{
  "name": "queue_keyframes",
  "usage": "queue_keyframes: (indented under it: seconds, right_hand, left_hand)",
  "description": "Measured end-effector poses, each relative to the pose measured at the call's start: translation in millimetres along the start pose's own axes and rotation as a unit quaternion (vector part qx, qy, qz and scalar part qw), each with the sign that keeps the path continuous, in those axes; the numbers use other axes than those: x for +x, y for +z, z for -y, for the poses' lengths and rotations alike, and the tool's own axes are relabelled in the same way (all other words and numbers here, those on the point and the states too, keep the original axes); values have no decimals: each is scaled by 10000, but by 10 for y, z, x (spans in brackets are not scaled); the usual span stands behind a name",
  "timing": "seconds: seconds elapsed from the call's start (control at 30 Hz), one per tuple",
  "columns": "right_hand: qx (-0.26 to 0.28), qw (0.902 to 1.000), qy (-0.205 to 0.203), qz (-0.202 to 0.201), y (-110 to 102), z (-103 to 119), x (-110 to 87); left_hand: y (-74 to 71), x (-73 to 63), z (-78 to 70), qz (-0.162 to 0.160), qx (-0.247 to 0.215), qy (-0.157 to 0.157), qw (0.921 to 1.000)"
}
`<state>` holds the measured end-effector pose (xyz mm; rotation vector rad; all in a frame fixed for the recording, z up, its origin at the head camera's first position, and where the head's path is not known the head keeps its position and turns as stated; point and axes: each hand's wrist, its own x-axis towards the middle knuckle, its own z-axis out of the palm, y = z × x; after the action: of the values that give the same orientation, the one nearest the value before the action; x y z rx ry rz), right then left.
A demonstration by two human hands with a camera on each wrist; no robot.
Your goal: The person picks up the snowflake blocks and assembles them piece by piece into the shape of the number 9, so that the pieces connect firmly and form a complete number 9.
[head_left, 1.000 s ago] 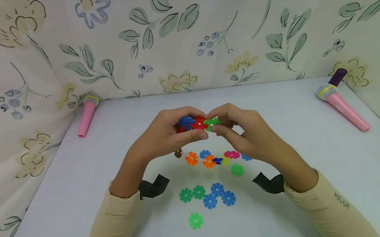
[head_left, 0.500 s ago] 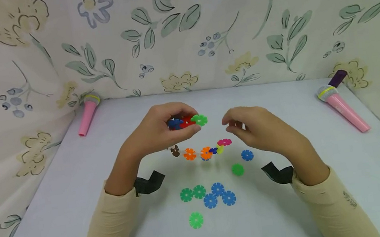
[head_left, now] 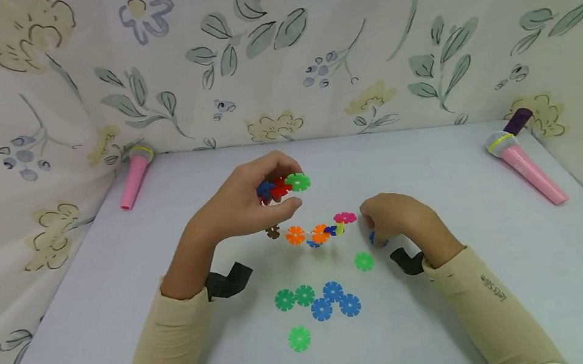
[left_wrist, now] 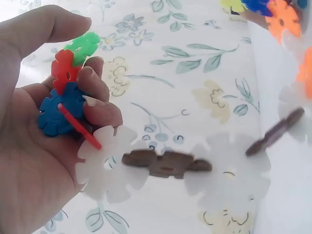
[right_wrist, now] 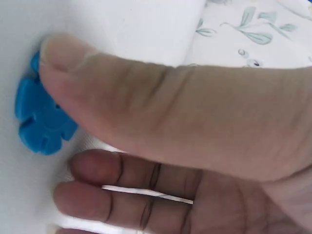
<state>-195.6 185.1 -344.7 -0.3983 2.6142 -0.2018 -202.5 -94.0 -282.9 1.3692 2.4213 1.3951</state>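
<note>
My left hand [head_left: 241, 204] holds one end of a chain of slotted plastic snowflake discs above the table. Its fingers curl round a blue disc [left_wrist: 61, 109], with a red disc [left_wrist: 65, 70] and a bright green disc [head_left: 298, 182] beyond it; the thumb is lifted off. From there the chain runs through white discs [left_wrist: 231, 163], a brown disc [left_wrist: 165, 163] and orange discs [head_left: 295, 235] to a pink disc [head_left: 345, 217]. My right hand [head_left: 398, 215] is down at a loose blue disc [right_wrist: 46, 122], thumb tip over its edge and other fingers fairly straight. The index finger is hidden.
Nearer on the white table lie loose discs: light green [head_left: 364, 261], two dark green [head_left: 285, 299], several blue [head_left: 322, 309], and another light green [head_left: 299, 339]. Pink toy microphones lie at the left [head_left: 136, 178] and right; a dark purple object [head_left: 518, 121] adjoins the right microphone [head_left: 533, 168]. Patterned cloth hangs behind.
My right hand has let go of the green disc at the chain's end and moved right and down to the loose blue disc. My left hand shifted slightly left, its thumb lifting off.
</note>
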Motion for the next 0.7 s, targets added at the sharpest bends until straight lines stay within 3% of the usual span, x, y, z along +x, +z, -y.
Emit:
queue_keyframes:
  seconds: [0.17,0.27,0.33,0.4,0.47,0.57,0.7]
  right_hand:
    - [98,9998,-92,143,-6,-21,24]
    - [419,9988,-189,172,-34,-69,15]
    - [754,9966,-320,-83,-66,-109,3]
    - [1205,9898,-468,-603,-115,-133,-22]
    - [1656,9754,-678,-1285,-167,-135,-54]
    - [2575,9366,-1133,-2088,-247,-92,-132]
    - [3621,8821,-1890,-2345,-310,13,-240]
  left_hand:
    - [-15,-6,2,76,-63,-6,10000]
    - [-9,-7,0,84,-102,-16,9999]
    - [2,-5,2,68,-127,-14,9999]
    - [14,-1,7,40,-117,23,9999]
    - [28,5,13,36,-198,56,9998]
    - [46,20,22,-17,-199,156,9997]
    - [71,37,20,-33,-326,237,9992]
